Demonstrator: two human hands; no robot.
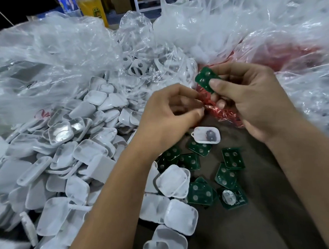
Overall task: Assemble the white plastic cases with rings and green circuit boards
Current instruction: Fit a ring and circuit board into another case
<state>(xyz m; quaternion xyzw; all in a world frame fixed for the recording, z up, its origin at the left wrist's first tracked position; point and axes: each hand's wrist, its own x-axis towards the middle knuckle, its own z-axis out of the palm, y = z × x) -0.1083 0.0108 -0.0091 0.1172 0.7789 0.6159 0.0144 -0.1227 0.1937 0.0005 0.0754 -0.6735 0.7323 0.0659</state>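
My right hand pinches a green circuit board between thumb and fingers, raised above the table. My left hand is just left of it, fingertips pinched at the edge of a red plastic bag; what it holds is too small to tell. Below the hands an open white case lies on the table with a dark round part inside. Several loose green boards are scattered in front of it. A big heap of white plastic cases fills the left side.
Crumpled clear plastic bags cover the back and right of the table. One open bag at the back holds white parts. A yellow container stands far back left. Brown table surface shows at lower right.
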